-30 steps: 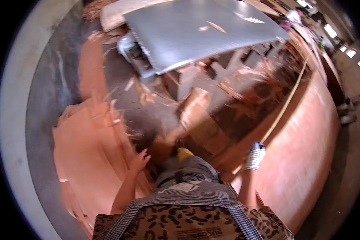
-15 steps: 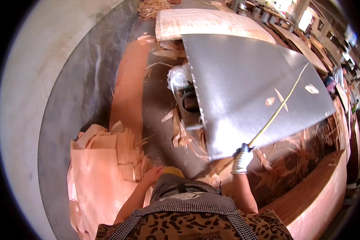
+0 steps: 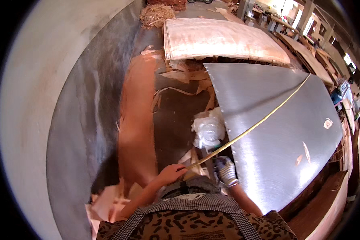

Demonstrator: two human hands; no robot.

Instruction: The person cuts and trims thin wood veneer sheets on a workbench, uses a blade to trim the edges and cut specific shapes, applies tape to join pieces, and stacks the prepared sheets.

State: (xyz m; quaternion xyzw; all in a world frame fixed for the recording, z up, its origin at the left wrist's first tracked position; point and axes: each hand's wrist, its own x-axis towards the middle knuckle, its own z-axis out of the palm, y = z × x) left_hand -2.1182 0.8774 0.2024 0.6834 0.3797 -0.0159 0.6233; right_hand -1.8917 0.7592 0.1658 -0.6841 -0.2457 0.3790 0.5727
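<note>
My bare left hand (image 3: 172, 174) is closed around the near end of a long thin bamboo stick (image 3: 250, 129). From there the stick slants up and right across a shiny metal-topped table (image 3: 264, 148), its tip near the far edge. My right hand (image 3: 225, 171), in a striped glove with dark fingers, is low at the table's left edge, just under the stick and apart from it. Its fingers look curled, but what they grip is hidden. A clear plastic-wrapped round item (image 3: 209, 132) sits beside the table edge, just beyond this hand.
A thick stack of pale veneer sheets (image 3: 224, 40) lies past the table. To the left, an orange-brown veneer strip (image 3: 138, 120) runs along the grey wall (image 3: 78, 120). Veneer scraps (image 3: 186, 76) litter the floor. A curved veneer stack (image 3: 324, 208) stands at right.
The stick has passed from my right hand to my left. My right hand has moved left to the table edge. The view has turned, and the table now appears lower and farther right.
</note>
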